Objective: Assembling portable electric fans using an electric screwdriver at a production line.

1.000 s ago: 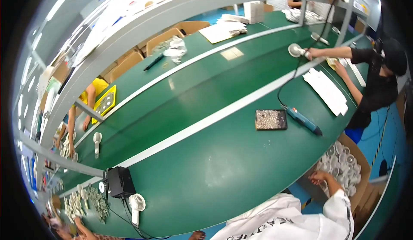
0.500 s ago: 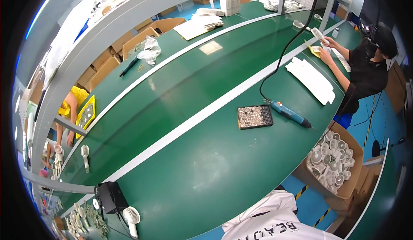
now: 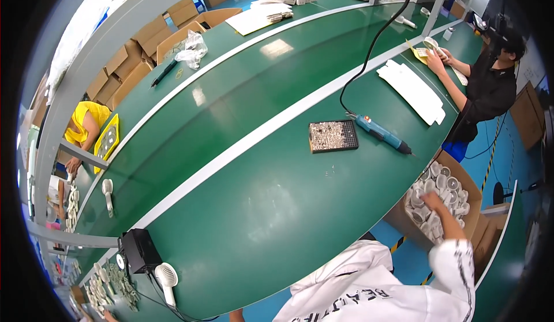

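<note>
My right hand (image 3: 431, 201) reaches down into a cardboard box (image 3: 476, 192) at the right, which holds many white handheld fans (image 3: 447, 182). It touches or hovers over the fans; its fingers are blurred, so I cannot make out a grip. A bit of bare skin, apparently my left arm, shows at the lower edge, with its hand out of sight. On the green table (image 3: 259, 206) lie a teal electric screwdriver (image 3: 381, 133) with a black cable and a black tray (image 3: 333, 136) of small screws. One white handheld fan (image 3: 167, 281) rests beside a black box-shaped device (image 3: 139, 250) at the lower left.
A co-worker in black (image 3: 490, 85) at the right handles a white fan and a yellow sheet. White card sheets (image 3: 411, 91) lie near them. A person in yellow (image 3: 86, 120) is by a yellow tray (image 3: 107, 143). A grey metal frame (image 3: 75, 91) borders the left.
My right arm has come into view and reached into the box of fans. The view has shifted a little. The co-worker in black has lowered the fan.
</note>
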A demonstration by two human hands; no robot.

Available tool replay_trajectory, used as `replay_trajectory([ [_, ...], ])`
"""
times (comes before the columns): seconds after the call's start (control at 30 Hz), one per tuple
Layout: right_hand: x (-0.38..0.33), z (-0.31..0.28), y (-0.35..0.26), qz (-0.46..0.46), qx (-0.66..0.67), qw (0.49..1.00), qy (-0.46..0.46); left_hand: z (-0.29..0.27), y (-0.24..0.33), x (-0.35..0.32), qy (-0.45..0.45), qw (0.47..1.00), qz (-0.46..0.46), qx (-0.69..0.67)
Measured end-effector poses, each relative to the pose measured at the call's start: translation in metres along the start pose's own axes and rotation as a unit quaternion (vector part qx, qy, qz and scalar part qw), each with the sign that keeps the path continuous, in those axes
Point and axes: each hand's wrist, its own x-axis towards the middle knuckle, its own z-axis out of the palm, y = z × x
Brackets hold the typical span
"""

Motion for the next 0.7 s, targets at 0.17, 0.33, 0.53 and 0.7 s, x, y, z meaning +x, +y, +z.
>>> replay_trajectory([
  [0.17, 0.027, -0.008, -0.064, -0.088, 0.028, 0.995, -0.041, -0.006, -0.002, -0.008, 0.094, 0.984, -0.115, -0.103],
  [0.33, -0.157, 0.041, 0.188, -0.020, -0.100, 0.984, 0.147, 0.029, 0.012, -0.104, 0.003, 0.987, -0.131, -0.090],
  [0.53, -0.285, 0.015, 0.183, 0.240, 0.121, 0.963, -0.024, 0.044, -0.023, -0.135, -0.045, 0.986, -0.053, -0.153],
  [0.7, -0.281, -0.037, -0.062, 0.407, 0.300, 0.848, -0.158, 0.040, -0.087, -0.149, -0.086, 0.971, 0.034, -0.221],
])
